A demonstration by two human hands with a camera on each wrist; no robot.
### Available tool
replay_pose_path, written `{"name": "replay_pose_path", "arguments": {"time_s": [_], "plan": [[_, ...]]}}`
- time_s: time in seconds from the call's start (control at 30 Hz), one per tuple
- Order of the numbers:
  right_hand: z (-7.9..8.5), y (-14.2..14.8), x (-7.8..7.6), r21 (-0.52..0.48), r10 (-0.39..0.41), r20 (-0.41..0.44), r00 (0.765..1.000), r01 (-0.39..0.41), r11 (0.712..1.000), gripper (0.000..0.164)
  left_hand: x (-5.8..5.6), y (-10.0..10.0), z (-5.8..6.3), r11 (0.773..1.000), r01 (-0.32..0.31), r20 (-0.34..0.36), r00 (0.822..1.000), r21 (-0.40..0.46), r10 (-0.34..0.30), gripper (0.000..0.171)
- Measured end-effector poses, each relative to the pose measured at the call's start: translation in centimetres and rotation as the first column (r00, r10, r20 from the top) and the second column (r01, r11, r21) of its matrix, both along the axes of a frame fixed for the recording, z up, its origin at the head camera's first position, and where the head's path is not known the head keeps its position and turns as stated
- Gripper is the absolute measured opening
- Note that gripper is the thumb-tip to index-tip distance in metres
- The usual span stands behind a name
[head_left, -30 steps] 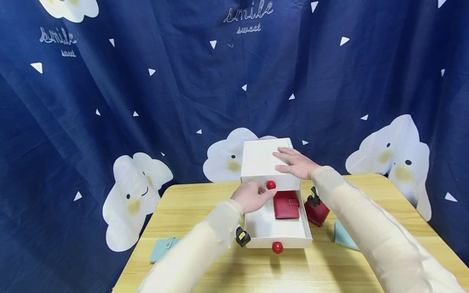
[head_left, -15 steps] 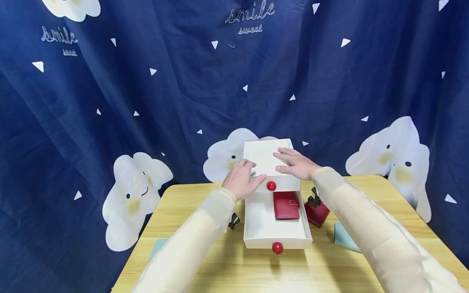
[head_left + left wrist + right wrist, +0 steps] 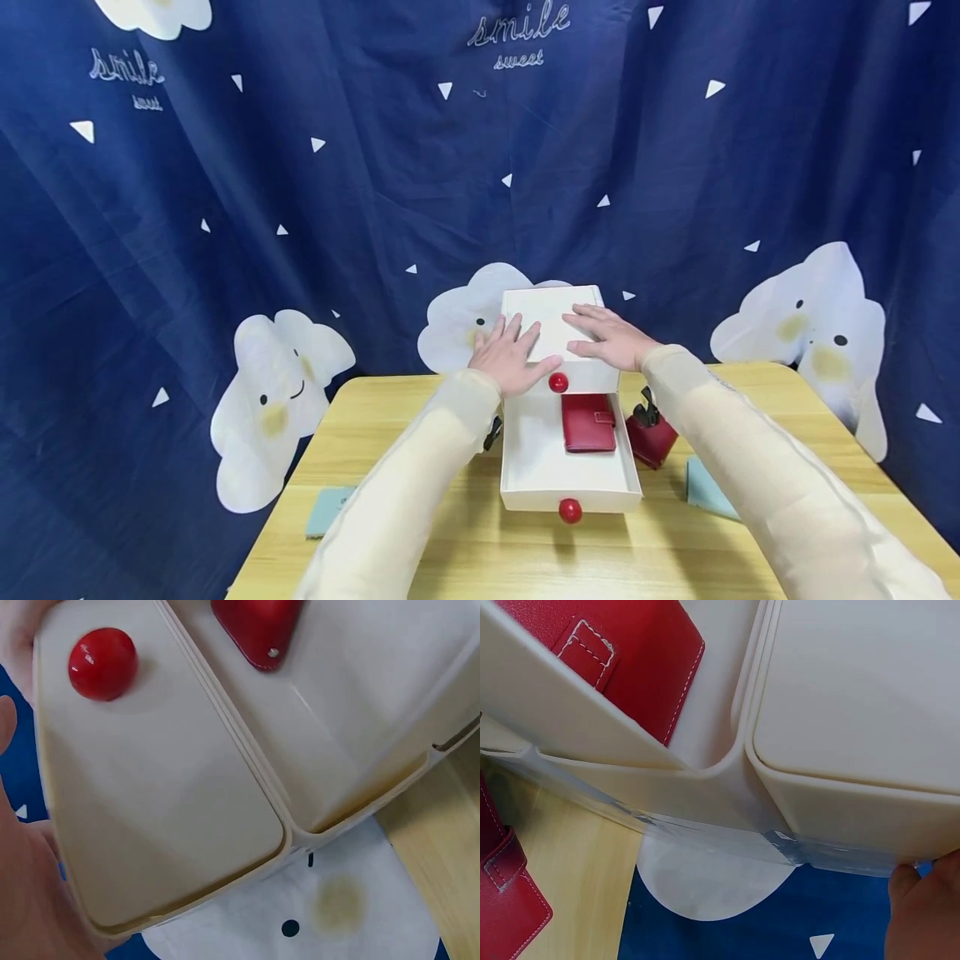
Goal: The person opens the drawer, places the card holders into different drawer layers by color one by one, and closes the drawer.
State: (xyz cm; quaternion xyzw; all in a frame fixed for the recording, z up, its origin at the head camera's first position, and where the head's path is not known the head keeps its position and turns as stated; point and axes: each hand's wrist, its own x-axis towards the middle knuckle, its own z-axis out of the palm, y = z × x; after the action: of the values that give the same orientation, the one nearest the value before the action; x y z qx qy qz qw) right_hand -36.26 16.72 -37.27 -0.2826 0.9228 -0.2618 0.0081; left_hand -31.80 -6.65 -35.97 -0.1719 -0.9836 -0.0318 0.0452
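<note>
A white two-drawer box (image 3: 551, 302) stands on the table, its upper drawer (image 3: 161, 761) pushed in and its lower drawer (image 3: 532, 458) pulled out. Inside the lower drawer lies a red wallet (image 3: 587, 423) with a strap tab. Each drawer front has a round knob, the upper red knob (image 3: 558, 382) and the lower red knob (image 3: 570, 511). My left hand (image 3: 510, 358) rests on the box's front left top with fingers spread, its thumb reaching above the upper knob. Across the right side of the top lies my right hand (image 3: 609, 337), fingers extended.
Just right of the drawer is another red wallet (image 3: 651, 440), partly behind the right wrist camera. A light blue wallet (image 3: 330, 510) lies at the table's left, and a light blue item (image 3: 708, 490) shows beside the right sleeve. Behind hangs a blue curtain (image 3: 390, 192).
My left hand has gone from the upper drawer's knob up to the box's top, where its fingers have spread out. The right hand, the box and the drawers stay as they were.
</note>
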Motion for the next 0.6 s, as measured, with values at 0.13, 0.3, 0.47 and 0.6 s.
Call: {"name": "replay_pose_path", "arguments": {"time_s": [0.13, 0.3, 0.47, 0.6], "plan": [[-0.07, -0.05, 0.03, -0.004, 0.0, 0.004, 1.0, 0.0, 1.0, 0.069, -0.69, 0.11, -0.46, 1.0, -0.026, 0.025, 0.999, 0.003, 0.026, 0.088], [-0.13, -0.18, 0.2, 0.002, 0.001, 0.003, 1.0, -0.001, 1.0, 0.07, -0.72, 0.24, -0.76, 0.999, -0.044, 0.048, 0.998, 0.002, 0.044, 0.088], [0.05, -0.16, 0.2, 0.009, -0.005, 0.0, 1.0, 0.005, 1.0, 0.07, -0.8, 0.48, -0.95, 0.999, -0.05, 0.046, 0.998, 0.017, 0.05, 0.089], [0.11, -0.05, 0.07, 0.007, -0.012, 0.01, 1.0, 0.012, 1.0, 0.069, -0.93, 0.67, -1.0, 0.998, -0.053, 0.041, 0.998, 0.023, 0.052, 0.088]]}}
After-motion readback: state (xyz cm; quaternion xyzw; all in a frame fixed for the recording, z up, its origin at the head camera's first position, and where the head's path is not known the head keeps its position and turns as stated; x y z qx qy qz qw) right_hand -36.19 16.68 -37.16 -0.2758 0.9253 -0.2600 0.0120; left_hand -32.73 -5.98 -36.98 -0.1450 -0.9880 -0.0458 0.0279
